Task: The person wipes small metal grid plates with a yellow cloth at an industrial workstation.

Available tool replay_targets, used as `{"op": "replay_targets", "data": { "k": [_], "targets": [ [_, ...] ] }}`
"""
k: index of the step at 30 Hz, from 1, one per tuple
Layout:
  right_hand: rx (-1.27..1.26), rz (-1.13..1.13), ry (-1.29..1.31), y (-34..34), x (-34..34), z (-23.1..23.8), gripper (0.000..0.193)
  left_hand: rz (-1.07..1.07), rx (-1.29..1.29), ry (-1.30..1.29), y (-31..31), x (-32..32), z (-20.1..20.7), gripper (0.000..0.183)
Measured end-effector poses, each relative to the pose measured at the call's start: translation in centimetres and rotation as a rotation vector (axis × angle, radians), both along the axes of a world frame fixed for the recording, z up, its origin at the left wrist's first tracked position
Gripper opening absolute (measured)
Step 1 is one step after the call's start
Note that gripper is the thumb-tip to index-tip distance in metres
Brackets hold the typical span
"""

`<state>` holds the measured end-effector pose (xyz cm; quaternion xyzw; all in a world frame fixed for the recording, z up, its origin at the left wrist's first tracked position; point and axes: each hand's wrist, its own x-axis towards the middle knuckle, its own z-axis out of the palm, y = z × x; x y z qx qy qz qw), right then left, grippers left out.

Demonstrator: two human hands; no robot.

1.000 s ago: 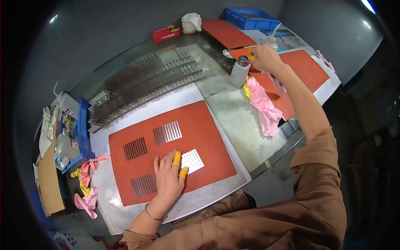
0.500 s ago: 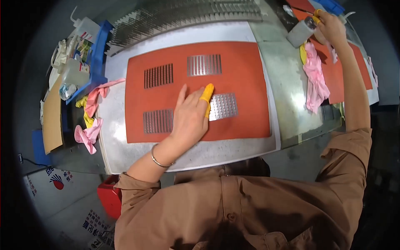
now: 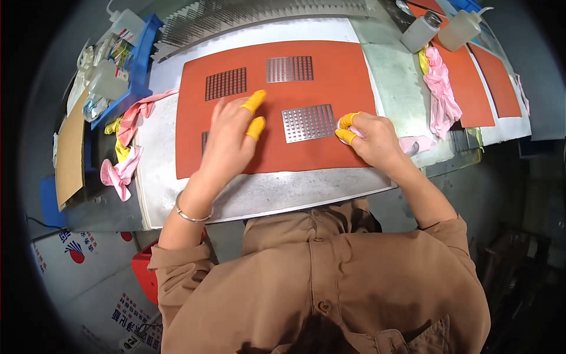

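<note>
From beside the bench, I see a smooth grey-green worktop [image 3: 386,71]. On it lies a flat, matt orange-red rectangular mat [image 3: 271,160]; behind stands a long grey metal rack [image 3: 236,23] with a toothed edge. The left hand [image 3: 227,135] is loosely spread and empty; contact with the mat cannot be determined. The right hand [image 3: 377,141] has its fingers closed on a soft pale pink cloth [image 3: 416,145] at the right edge of a shiny perforated metal plate [image 3: 308,123]. This plate lies on the mat, right of centre. Yellow finger cots [image 3: 254,102] cover fingertips on both hands.

Half a second ago, the right hand was at the far right bottles; the left has shifted leftward, clear of the plate.
</note>
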<state>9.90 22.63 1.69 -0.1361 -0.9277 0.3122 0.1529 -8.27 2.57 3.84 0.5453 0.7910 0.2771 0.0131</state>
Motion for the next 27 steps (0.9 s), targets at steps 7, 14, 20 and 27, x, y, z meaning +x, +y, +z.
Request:
{"op": "replay_targets", "data": {
  "k": [7,14,20,27],
  "targets": [
    [0.232,0.008,0.047,-0.5,-1.4,-1.1,0.009,0.281,0.022,-0.037,-8.4,-1.0,-0.8,0.039],
    [0.272,0.006,0.058,-0.1,-1.5,-1.1,0.007,0.423,0.102,-0.07,-10.8,-0.3,-2.5,0.038],
    [0.319,0.03,0.068,-0.3,-1.3,-0.8,0.007,0.414,0.151,-0.057,-10.3,0.2,-3.0,0.039],
    [0.3,0.119,-0.016,-0.2,-1.1,-0.1,0.007,0.356,0.136,-0.089,-9.5,1.3,-3.0,0.04]
  ]
}}
